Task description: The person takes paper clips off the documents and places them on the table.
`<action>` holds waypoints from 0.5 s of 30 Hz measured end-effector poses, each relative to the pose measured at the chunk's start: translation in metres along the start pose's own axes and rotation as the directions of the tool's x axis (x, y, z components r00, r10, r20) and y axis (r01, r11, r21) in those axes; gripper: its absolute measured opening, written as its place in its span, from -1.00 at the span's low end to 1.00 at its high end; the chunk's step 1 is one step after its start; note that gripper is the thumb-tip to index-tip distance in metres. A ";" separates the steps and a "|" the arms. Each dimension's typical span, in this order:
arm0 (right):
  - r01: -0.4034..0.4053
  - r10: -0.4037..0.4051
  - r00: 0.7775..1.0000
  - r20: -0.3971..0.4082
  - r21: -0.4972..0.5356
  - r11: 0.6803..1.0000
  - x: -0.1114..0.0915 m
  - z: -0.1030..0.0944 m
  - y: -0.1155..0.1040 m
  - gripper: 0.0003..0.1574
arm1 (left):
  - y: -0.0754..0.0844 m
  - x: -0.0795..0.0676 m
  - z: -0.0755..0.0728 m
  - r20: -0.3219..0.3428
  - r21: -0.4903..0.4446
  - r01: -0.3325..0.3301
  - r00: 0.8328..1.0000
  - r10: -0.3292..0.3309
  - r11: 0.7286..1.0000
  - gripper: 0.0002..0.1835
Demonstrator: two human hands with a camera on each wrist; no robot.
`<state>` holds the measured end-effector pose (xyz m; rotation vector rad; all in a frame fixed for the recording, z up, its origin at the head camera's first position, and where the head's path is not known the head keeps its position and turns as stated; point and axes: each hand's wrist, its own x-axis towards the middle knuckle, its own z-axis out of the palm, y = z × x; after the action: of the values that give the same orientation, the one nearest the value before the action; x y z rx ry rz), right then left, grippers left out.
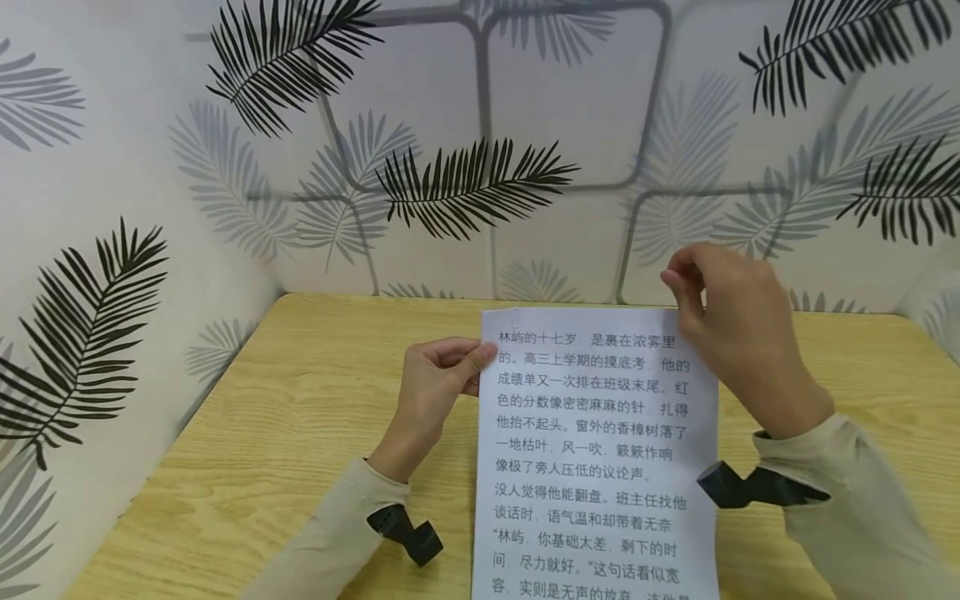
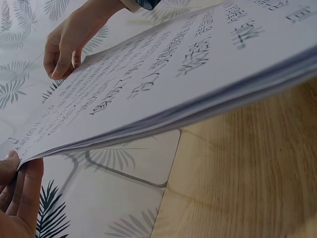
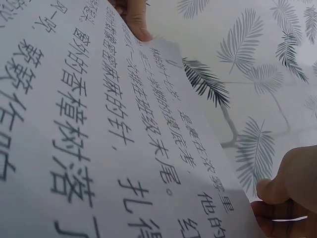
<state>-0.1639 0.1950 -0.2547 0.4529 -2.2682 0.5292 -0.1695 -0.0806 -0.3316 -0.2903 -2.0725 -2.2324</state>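
Observation:
A stack of white printed sheets (image 1: 592, 433) is lifted at a tilt over the table; its layered edge shows in the left wrist view. My left hand (image 1: 438, 400) grips the upper left edge, thumb on the printed face and fingers behind. Beside the upper right corner is my right hand (image 1: 742, 333), loosely curled, with its thumb near its index finger. In the right wrist view, this hand's fingers (image 3: 285, 213) are right at the paper's edge, and no sheet shows between them and the thumb. A small clip-like outline (image 3: 173, 63) shows near the stack's top left corner.
A light wood-grain table (image 1: 300, 433) lies beneath the paper. Behind it stands a pale wall (image 1: 570, 100) with a dark and grey leaf pattern. Small dark wrist cameras (image 1: 408, 533) are strapped over the beige sleeves.

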 end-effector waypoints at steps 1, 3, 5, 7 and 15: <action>0.003 -0.003 1.000 0.006 0.003 1.000 0.000 0.002 -0.003 -0.93 | 0.000 0.000 0.000 -0.004 -0.002 0.001 1.000 -0.001 1.000 -0.83; 0.022 -0.022 1.000 0.014 0.011 1.000 0.001 0.005 -0.008 -0.93 | 0.000 0.000 0.000 -0.007 -0.008 0.004 1.000 -0.004 1.000 -0.83; 0.044 -0.045 0.999 0.016 0.018 0.999 0.002 0.009 -0.012 -0.93 | 0.000 0.000 0.000 -0.004 -0.010 0.004 1.000 -0.004 1.000 -0.83; 0.062 -0.063 0.998 0.019 0.027 0.998 0.001 0.013 -0.016 -0.93 | -0.001 0.000 0.000 0.000 -0.008 0.005 1.000 -0.005 1.000 -0.83; 0.091 -0.094 0.995 0.044 0.071 0.993 0.002 0.027 -0.035 -0.93 | -0.002 -0.002 0.002 0.012 -0.002 0.007 1.000 -0.007 1.000 -0.83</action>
<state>-0.1650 0.1515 -0.2621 0.6077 -2.2667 0.5562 -0.1677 -0.0786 -0.3335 -0.2974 -2.0802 -2.2427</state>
